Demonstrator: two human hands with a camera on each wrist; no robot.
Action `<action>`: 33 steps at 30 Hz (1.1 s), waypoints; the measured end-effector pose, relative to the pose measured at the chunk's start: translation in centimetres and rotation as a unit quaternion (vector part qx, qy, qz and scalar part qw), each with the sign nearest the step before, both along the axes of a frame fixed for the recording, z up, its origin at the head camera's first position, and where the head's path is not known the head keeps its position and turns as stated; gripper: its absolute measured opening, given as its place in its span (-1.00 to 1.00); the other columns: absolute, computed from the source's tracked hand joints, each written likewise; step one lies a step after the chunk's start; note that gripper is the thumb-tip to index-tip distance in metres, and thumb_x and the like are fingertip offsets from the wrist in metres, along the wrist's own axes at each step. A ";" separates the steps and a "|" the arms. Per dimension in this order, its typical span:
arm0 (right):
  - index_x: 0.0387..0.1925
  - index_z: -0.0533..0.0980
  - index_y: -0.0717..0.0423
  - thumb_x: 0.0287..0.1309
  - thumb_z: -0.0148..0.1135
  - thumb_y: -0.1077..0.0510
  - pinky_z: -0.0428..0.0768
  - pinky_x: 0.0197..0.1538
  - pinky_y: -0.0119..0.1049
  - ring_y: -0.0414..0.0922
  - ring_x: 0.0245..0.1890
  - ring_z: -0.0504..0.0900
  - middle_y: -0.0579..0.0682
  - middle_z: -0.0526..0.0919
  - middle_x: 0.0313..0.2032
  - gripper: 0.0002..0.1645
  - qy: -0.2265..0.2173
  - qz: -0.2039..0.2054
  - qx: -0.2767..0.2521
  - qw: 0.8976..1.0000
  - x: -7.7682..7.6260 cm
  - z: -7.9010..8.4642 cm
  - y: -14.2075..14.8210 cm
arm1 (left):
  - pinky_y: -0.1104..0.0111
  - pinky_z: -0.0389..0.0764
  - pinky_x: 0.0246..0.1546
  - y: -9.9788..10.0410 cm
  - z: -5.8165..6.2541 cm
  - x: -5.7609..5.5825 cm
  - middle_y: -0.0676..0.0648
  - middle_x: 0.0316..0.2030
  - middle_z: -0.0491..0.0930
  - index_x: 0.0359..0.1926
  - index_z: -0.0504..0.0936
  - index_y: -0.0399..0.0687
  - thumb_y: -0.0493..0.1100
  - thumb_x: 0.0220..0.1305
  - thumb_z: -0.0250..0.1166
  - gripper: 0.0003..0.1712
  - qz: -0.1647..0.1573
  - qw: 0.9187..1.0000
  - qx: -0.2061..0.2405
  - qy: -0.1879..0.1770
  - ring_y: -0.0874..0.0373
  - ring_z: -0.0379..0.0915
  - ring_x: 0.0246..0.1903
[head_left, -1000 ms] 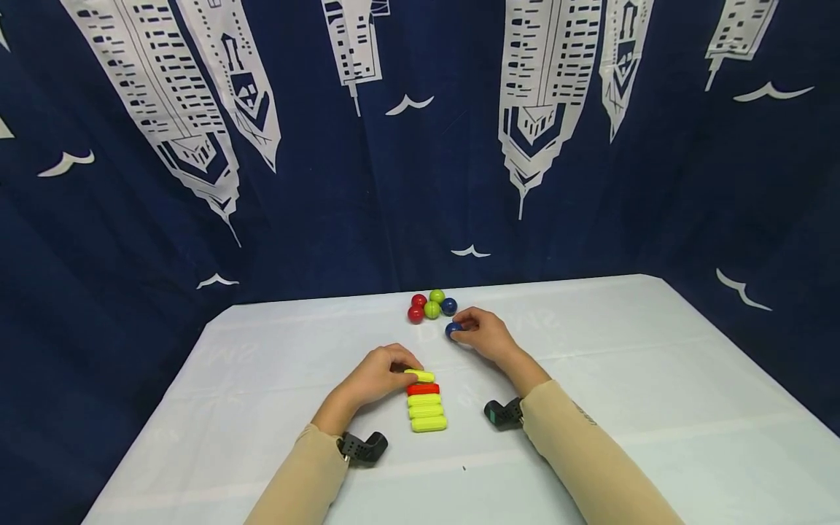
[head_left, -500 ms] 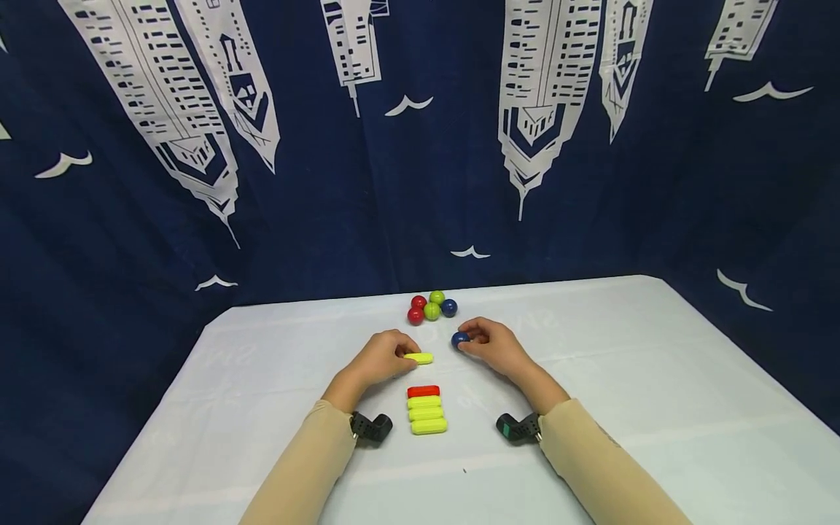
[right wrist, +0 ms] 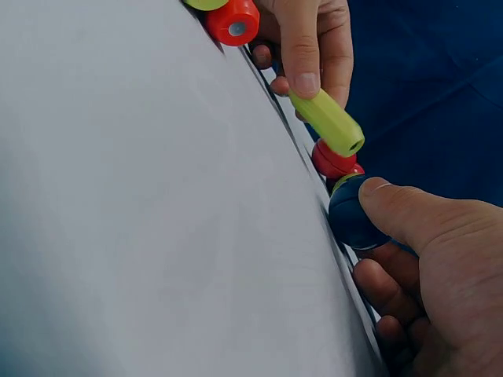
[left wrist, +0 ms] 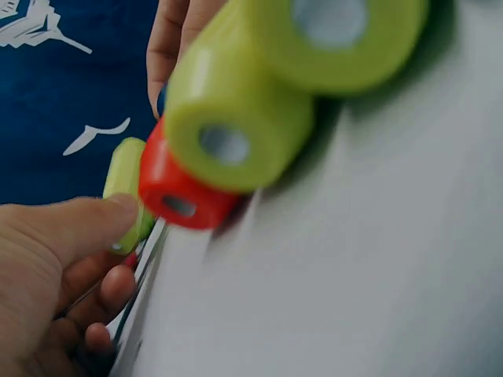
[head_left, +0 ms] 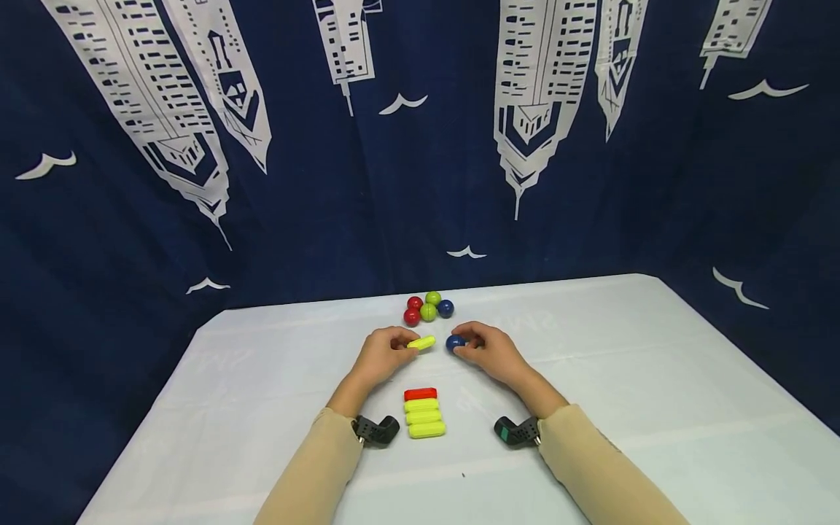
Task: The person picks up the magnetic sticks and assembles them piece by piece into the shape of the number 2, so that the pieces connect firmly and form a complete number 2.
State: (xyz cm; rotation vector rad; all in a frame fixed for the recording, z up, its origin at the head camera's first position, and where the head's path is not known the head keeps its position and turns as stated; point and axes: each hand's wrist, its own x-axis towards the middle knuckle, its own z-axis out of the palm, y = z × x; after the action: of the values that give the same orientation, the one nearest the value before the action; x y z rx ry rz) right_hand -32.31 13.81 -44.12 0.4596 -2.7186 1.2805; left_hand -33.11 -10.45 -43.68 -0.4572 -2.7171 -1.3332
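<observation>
My left hand [head_left: 380, 355] pinches a yellow cylinder [head_left: 423, 342] between thumb and fingers, its free end tilted up to the right. In the right wrist view, that yellow cylinder [right wrist: 330, 123] has a small hole in its end. My right hand [head_left: 494, 355] grips a dark blue ball [head_left: 453, 343] just right of the cylinder, with a small gap between them. Nearer to me, a red cylinder [head_left: 420, 394] and several yellow cylinders [head_left: 424, 418] lie side by side in a column. The left wrist view shows a hole in the end of the red cylinder [left wrist: 185, 192].
Behind the hands, a cluster holds red balls [head_left: 411, 317], green balls [head_left: 429, 312] and another blue ball [head_left: 445, 308]. All lie on a white-covered table [head_left: 275, 379]. A dark blue curtain [head_left: 367, 219] with white prints hangs beyond its far edge.
My left hand has carried the yellow cylinder away from the column, toward the balls, and tilted it. My right hand has drawn the blue ball slightly nearer to me, away from the cluster.
</observation>
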 end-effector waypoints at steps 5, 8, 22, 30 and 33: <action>0.06 0.60 0.01 0.19 0.38 0.10 0.47 -0.16 -0.29 -0.18 -0.29 0.53 -0.03 0.72 -0.10 -0.62 0.006 0.001 0.004 1.000 -0.1 0.3 0.0 | 0.42 0.46 -0.24 0.3 -0.3 -0.2 -0.02 -0.26 0.65 -0.08 0.77 0.00 -0.23 0.18 0.44 -0.75 0.003 0.999 -0.018 0.039 0.19 0.43 -0.31; 0.06 0.60 0.01 0.19 0.38 0.11 0.47 -0.15 -0.28 -0.17 -0.28 0.53 -0.02 0.72 -0.10 -0.62 0.007 0.000 0.006 1.000 -0.1 0.3 0.1 | 0.43 0.45 -0.26 0.7 -0.4 -0.1 -0.01 -0.27 0.64 -0.08 0.76 0.00 -0.23 0.17 0.45 -0.74 0.004 0.998 -0.023 0.052 0.20 0.42 -0.33; 0.06 0.61 0.02 0.19 0.38 0.12 0.48 -0.15 -0.29 -0.17 -0.29 0.52 -0.04 0.71 -0.14 -0.61 0.011 0.009 0.012 1.000 0.0 0.1 -0.1 | 0.40 0.49 -0.23 1.1 -0.5 0.7 -0.01 -0.25 0.69 -0.10 0.75 0.04 -0.18 0.18 0.46 -0.76 0.010 0.999 -0.019 0.039 0.21 0.46 -0.31; 0.06 0.61 0.03 0.19 0.38 0.12 0.49 -0.15 -0.29 -0.18 -0.29 0.53 -0.04 0.72 -0.12 -0.61 0.014 0.013 0.013 1.000 0.0 0.0 -0.2 | 0.38 0.48 -0.22 1.0 -0.4 0.9 -0.01 -0.27 0.67 -0.10 0.74 0.03 -0.19 0.18 0.45 -0.76 0.015 0.999 -0.017 0.033 0.21 0.45 -0.31; 0.06 0.61 0.02 0.19 0.38 0.11 0.49 -0.15 -0.30 -0.18 -0.28 0.54 -0.04 0.72 -0.12 -0.61 0.011 0.012 0.010 1.000 0.0 0.1 -0.2 | 0.39 0.47 -0.23 0.9 -0.5 0.9 0.00 -0.28 0.66 -0.09 0.74 0.03 -0.18 0.19 0.45 -0.76 0.014 0.999 -0.012 0.033 0.20 0.44 -0.31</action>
State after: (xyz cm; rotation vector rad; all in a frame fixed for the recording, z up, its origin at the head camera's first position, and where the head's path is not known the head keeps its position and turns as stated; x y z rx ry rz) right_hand -32.30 13.56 -44.05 0.5056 -2.7187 1.2473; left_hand -32.26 -9.57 -44.15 -0.4552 -2.6784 -1.2563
